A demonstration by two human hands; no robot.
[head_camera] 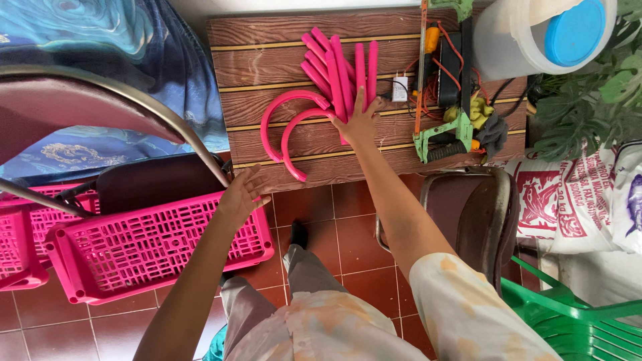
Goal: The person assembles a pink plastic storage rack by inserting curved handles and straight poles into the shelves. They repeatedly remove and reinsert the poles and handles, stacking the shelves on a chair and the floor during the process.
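My right hand (360, 122) reaches out flat over a wooden table (267, 60), its fingers spread and touching a bundle of straight pink plastic strips (338, 70). Two curved pink strips (287, 127) lie on the table just left of that hand. My left hand (239, 195) hovers open, fingers apart, above the rim of a pink plastic crate (147, 244) near the table's front edge. Neither hand grips anything.
A green hacksaw frame (441, 134), wires and rags lie at the table's right. A white bucket with a blue lid (542, 33) stands at top right. There are a metal chair frame (114, 100) at left, a brown chair (468, 214), a green plastic chair (575, 321), printed sacks (575, 200) and a red tile floor (334, 234).
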